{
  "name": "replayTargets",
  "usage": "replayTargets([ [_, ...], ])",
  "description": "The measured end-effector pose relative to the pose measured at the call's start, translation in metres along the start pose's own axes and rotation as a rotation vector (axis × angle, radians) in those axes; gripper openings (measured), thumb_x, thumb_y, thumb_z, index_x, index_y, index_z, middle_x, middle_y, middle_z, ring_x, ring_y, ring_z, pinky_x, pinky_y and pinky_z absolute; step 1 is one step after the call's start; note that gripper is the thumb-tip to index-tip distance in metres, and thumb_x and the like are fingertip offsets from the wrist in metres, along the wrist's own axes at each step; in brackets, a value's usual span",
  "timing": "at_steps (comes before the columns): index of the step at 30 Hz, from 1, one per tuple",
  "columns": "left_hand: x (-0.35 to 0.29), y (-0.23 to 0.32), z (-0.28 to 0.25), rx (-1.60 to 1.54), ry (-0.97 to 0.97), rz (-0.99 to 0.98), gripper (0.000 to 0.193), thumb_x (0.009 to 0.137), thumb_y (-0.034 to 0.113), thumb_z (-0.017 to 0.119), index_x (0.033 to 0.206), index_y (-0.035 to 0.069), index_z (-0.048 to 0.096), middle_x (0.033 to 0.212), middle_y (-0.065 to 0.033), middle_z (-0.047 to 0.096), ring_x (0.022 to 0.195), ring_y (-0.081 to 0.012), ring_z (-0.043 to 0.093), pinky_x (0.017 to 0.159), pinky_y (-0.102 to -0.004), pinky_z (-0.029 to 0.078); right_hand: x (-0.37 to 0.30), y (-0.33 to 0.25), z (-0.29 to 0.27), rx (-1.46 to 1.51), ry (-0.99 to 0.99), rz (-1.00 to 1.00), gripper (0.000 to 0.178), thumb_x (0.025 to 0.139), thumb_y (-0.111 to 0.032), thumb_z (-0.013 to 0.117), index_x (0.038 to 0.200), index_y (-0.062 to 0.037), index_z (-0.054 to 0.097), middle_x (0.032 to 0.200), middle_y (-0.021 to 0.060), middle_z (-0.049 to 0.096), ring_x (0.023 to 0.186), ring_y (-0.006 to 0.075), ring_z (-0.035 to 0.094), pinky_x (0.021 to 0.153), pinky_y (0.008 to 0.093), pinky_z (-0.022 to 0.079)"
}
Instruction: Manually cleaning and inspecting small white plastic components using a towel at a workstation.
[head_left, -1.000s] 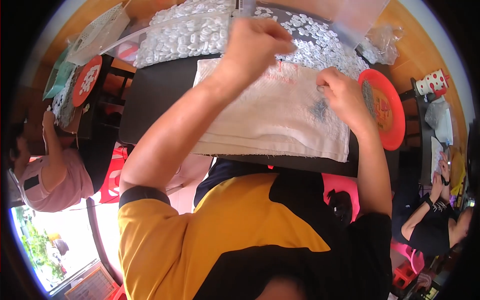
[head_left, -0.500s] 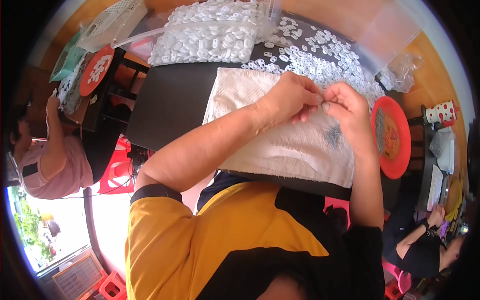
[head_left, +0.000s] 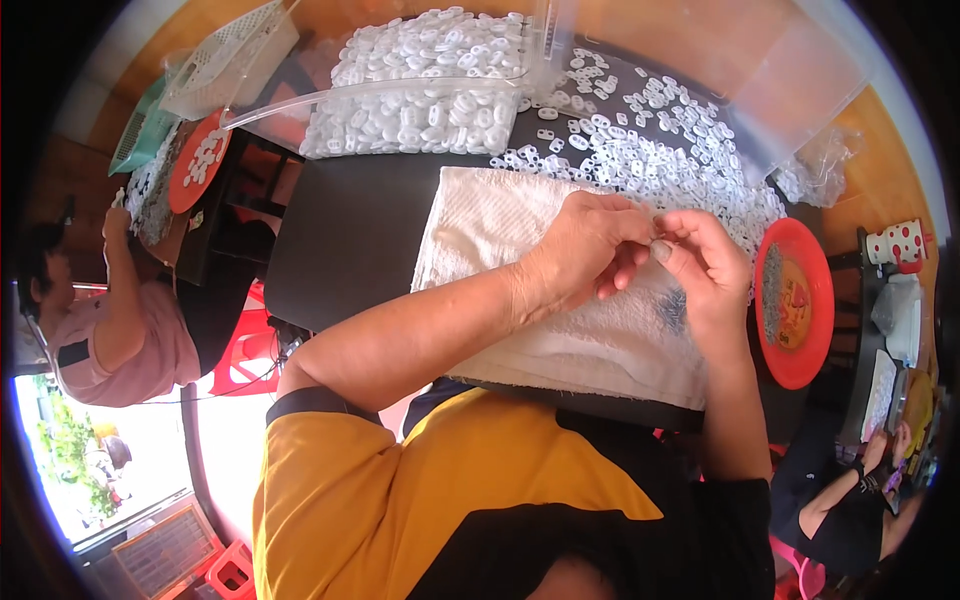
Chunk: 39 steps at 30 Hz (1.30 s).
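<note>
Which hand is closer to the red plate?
Right. The right hand is left of the red plate, apart from it; the left hand is farther left, over the white towel, its fingertips close to the right hand's.

Bright, with lower-left glare (edges bowed, corners black).

On the left, a co-worker in a pink top is near a red stool, with a green basket just beside a white perforated basket farther off. Greenery shows brightly at lower left, above a framed panel. Over on the right, a white cup with red dots stands well apart from a co-worker in black.
</note>
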<state>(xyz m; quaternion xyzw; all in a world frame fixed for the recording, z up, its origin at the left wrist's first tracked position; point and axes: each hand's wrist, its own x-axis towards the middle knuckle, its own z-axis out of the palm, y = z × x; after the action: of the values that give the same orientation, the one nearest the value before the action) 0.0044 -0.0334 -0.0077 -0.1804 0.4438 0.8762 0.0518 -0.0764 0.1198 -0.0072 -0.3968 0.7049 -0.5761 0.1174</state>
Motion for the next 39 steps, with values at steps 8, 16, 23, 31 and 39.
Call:
replayTargets([
  [8,0.006,-0.003,-0.004,0.379,0.094,0.247,0.015,0.081,0.01,0.06,0.091,-0.001,0.062,0.073,-0.0061,0.058,0.051,-0.014,0.052,0.045,-0.0281,0.041,0.001,-0.001,-0.01,-0.288,-0.012,-0.185,0.008,0.086,0.005,0.058,0.093,0.0018,0.057,0.079,0.0011,0.057,0.071,0.0065,0.052,0.066,0.0208,0.043],
  [16,0.02,0.025,-0.024,1.94,0.716,0.555,0.038,0.083,0.035,0.066,0.097,0.0,0.061,0.101,-0.0212,0.06,0.081,-0.0355,0.064,0.072,-0.0425,0.053,-0.001,0.011,-0.017,-0.272,-0.118,-0.104,0.007,0.082,0.002,0.058,0.086,-0.0024,0.055,0.072,0.0042,0.056,0.065,0.0126,0.053,0.059,0.028,0.041],
  [23,0.055,0.019,-0.015,1.94,0.629,0.378,0.055,0.081,0.05,0.064,0.104,0.001,0.062,0.094,-0.0201,0.062,0.086,-0.0365,0.064,0.075,-0.0461,0.051,-0.008,0.014,-0.004,-0.652,-0.203,-0.245,0.007,0.075,0.0,0.057,0.08,-0.0045,0.055,0.082,0.0109,0.058,0.081,0.0316,0.06,0.067,0.0426,0.045],
  [31,0.071,0.02,-0.004,1.604,0.352,0.768,0.052,0.069,0.028,0.08,0.11,0.003,0.061,0.097,-0.016,0.061,0.088,-0.032,0.064,0.076,-0.0409,0.051,-0.007,0.014,-0.005,-0.629,-0.185,-0.256,0.008,0.074,0.002,0.056,0.079,-0.0041,0.055,0.085,0.0106,0.058,0.082,0.032,0.059,0.068,0.0431,0.046],
  [39,0.085,0.017,-0.005,1.606,0.439,0.716,0.042,0.067,0.021,0.079,0.103,0.005,0.065,0.103,-0.0143,0.06,0.088,-0.0306,0.063,0.075,-0.0414,0.051,-0.007,0.012,-0.003,-0.713,-0.201,-0.221,0.01,0.072,0.003,0.057,0.079,-0.0042,0.056,0.088,0.0107,0.06,0.089,0.032,0.059,0.071,0.0431,0.047],
])
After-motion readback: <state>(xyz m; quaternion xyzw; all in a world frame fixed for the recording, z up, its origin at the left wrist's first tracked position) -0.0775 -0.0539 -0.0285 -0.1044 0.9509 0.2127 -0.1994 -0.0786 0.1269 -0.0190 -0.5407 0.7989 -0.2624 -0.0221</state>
